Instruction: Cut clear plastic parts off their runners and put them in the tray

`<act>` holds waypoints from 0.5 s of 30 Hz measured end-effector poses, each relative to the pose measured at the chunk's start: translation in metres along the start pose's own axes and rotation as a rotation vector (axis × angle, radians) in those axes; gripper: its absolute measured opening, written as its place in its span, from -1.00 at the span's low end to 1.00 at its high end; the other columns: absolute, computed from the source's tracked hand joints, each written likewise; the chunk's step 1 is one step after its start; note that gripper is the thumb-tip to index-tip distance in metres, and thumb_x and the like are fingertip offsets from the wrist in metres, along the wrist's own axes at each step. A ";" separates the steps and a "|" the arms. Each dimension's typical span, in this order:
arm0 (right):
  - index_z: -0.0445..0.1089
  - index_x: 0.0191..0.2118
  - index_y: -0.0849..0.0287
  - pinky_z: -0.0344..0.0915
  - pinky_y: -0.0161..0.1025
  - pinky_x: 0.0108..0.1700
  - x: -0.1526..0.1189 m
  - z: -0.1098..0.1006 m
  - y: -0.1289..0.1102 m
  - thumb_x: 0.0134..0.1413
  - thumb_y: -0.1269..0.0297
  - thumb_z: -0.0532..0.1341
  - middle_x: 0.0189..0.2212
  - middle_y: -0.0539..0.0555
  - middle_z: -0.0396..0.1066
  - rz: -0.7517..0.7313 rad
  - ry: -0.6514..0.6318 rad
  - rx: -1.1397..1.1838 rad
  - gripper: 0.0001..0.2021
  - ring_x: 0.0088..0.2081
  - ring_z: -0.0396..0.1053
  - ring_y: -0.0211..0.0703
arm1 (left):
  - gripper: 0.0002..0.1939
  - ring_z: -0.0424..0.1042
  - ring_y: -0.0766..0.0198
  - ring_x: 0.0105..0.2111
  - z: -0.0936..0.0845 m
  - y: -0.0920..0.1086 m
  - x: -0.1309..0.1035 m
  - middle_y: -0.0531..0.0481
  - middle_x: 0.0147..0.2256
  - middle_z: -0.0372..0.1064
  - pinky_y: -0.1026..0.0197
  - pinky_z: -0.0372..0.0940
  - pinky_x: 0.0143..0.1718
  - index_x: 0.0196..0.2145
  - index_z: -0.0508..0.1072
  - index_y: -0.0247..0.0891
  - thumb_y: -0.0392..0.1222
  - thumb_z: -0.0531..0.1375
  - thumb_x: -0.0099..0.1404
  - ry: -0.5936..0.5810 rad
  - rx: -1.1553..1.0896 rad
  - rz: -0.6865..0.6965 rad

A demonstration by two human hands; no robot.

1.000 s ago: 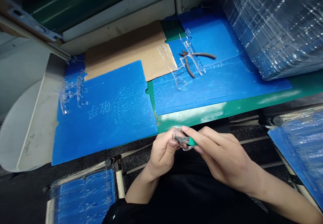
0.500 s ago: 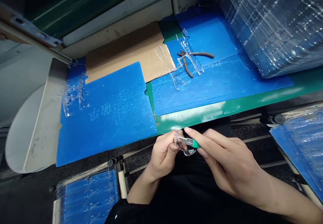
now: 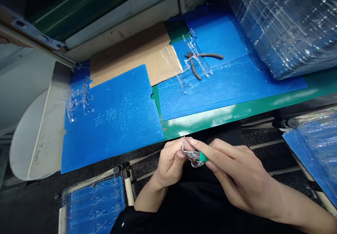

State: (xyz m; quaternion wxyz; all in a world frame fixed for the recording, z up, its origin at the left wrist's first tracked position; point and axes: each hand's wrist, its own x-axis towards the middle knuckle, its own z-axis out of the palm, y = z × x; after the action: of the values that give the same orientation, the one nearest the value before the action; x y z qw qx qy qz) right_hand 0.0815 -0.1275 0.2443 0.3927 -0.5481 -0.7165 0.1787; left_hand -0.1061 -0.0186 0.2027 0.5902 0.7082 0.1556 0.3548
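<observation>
Close to my body, just below the table's front edge, my left hand (image 3: 172,158) pinches a small clear plastic part (image 3: 196,163) between thumb and fingers. Much of that part is hidden by the hands. My right hand (image 3: 237,167) grips a green-handled utility knife (image 3: 202,156), its index finger stretched along the top. The knife's blade lies against the edge of the clear part, near my left thumb. On the table beyond, pliers (image 3: 196,60) with brown handles lie spread, partly under clear plastic sprues (image 3: 200,62).
Blue plastic sheets (image 3: 126,118) and a cardboard piece (image 3: 126,53) cover the green table. More clear sprues (image 3: 79,98) lie at the left. Stacked clear trays (image 3: 295,26) rise at the back right. Trays over blue sheets stand at lower left (image 3: 94,206) and right (image 3: 316,149).
The knife blade has moved slightly down along the clear part's edge, toward me, with my right index finger moving left and down. My left hand holds nearly still.
</observation>
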 end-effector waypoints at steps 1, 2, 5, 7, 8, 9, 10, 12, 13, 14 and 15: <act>0.26 0.41 0.31 0.28 -0.28 -0.33 0.000 0.000 0.000 0.57 0.49 0.02 -0.24 0.00 0.43 0.000 -0.001 -0.002 -0.58 -0.36 0.35 -0.29 | -0.52 0.39 0.29 -0.45 0.000 0.000 0.000 -0.02 -0.43 0.40 0.22 0.33 -0.35 -0.29 0.43 -0.23 0.06 -0.05 0.69 -0.002 0.017 0.003; 0.26 0.41 0.30 0.27 -0.27 -0.34 0.000 0.000 -0.001 0.57 0.49 0.02 -0.24 0.00 0.44 0.003 -0.005 -0.004 -0.59 -0.36 0.35 -0.29 | -0.51 0.38 0.29 -0.46 0.000 0.000 0.000 -0.02 -0.44 0.39 0.22 0.33 -0.37 -0.30 0.43 -0.23 0.07 -0.05 0.69 -0.004 0.031 0.005; 0.25 0.41 0.27 0.27 -0.27 -0.33 -0.001 0.001 -0.002 0.56 0.50 0.02 -0.23 0.01 0.44 0.019 -0.012 0.005 -0.57 -0.34 0.37 -0.28 | -0.52 0.40 0.27 -0.44 0.000 0.001 0.000 -0.03 -0.43 0.41 0.21 0.33 -0.36 -0.27 0.44 -0.23 0.07 -0.06 0.69 -0.016 0.026 0.003; 0.24 0.42 0.25 0.27 -0.27 -0.34 0.000 0.003 -0.002 0.56 0.50 0.03 -0.22 0.01 0.44 0.029 -0.006 0.021 -0.57 -0.34 0.37 -0.27 | -0.53 0.42 0.27 -0.44 0.000 0.000 -0.001 -0.04 -0.42 0.43 0.20 0.34 -0.35 -0.26 0.45 -0.22 0.06 -0.06 0.69 -0.018 0.008 -0.001; 0.24 0.43 0.24 0.27 -0.28 -0.34 0.000 0.005 -0.002 0.56 0.50 0.04 -0.23 0.01 0.44 0.029 0.003 0.033 -0.56 -0.35 0.37 -0.27 | -0.53 0.43 0.27 -0.44 0.000 -0.001 -0.002 -0.04 -0.42 0.44 0.20 0.34 -0.34 -0.26 0.46 -0.23 0.05 -0.06 0.69 -0.016 -0.001 -0.004; 0.23 0.43 0.24 0.27 -0.28 -0.35 0.000 0.006 -0.002 0.56 0.50 0.05 -0.23 0.00 0.44 0.029 0.011 0.045 -0.56 -0.36 0.36 -0.28 | -0.53 0.44 0.27 -0.44 0.000 -0.001 -0.002 -0.04 -0.42 0.45 0.20 0.35 -0.34 -0.27 0.46 -0.23 0.05 -0.06 0.69 -0.013 -0.011 -0.006; 0.24 0.43 0.24 0.27 -0.28 -0.35 -0.001 0.007 -0.002 0.55 0.50 0.06 -0.24 0.00 0.43 0.029 0.022 0.053 -0.56 -0.36 0.36 -0.28 | -0.52 0.45 0.27 -0.44 0.000 -0.002 -0.003 -0.04 -0.42 0.45 0.21 0.36 -0.34 -0.28 0.45 -0.23 0.05 -0.05 0.69 -0.007 -0.018 -0.008; 0.24 0.44 0.26 0.28 -0.28 -0.35 -0.002 0.010 -0.002 0.55 0.51 0.07 -0.25 0.00 0.42 0.035 0.048 0.054 -0.55 -0.36 0.36 -0.28 | -0.53 0.45 0.29 -0.44 0.000 -0.003 -0.005 -0.04 -0.43 0.45 0.23 0.36 -0.35 -0.28 0.45 -0.23 0.05 -0.05 0.69 0.001 -0.031 -0.016; 0.24 0.44 0.27 0.29 -0.29 -0.34 -0.002 0.011 -0.003 0.55 0.51 0.07 -0.26 0.01 0.42 0.041 0.059 0.047 -0.55 -0.36 0.37 -0.28 | -0.53 0.45 0.30 -0.44 0.000 -0.003 -0.006 -0.03 -0.43 0.44 0.25 0.35 -0.36 -0.28 0.45 -0.23 0.05 -0.05 0.69 0.002 -0.035 -0.023; 0.24 0.44 0.29 0.29 -0.30 -0.34 -0.003 0.012 -0.003 0.55 0.51 0.08 -0.26 0.01 0.42 0.045 0.070 0.040 -0.55 -0.35 0.37 -0.29 | -0.53 0.45 0.31 -0.45 0.000 -0.004 -0.007 -0.03 -0.43 0.43 0.26 0.34 -0.37 -0.27 0.45 -0.24 0.05 -0.04 0.69 0.002 -0.038 -0.029; 0.25 0.44 0.30 0.30 -0.31 -0.34 -0.004 0.012 -0.004 0.55 0.51 0.08 -0.25 0.02 0.42 0.047 0.079 0.034 -0.55 -0.35 0.38 -0.29 | -0.53 0.45 0.31 -0.45 0.000 -0.004 -0.007 -0.02 -0.43 0.42 0.26 0.33 -0.38 -0.27 0.46 -0.24 0.06 -0.04 0.69 -0.001 -0.041 -0.036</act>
State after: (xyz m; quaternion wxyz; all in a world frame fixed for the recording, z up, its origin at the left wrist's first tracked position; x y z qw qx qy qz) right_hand 0.0702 -0.1300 0.2377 0.4255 -0.5646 -0.6843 0.1785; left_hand -0.1102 -0.0224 0.1964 0.6109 0.6933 0.1605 0.3469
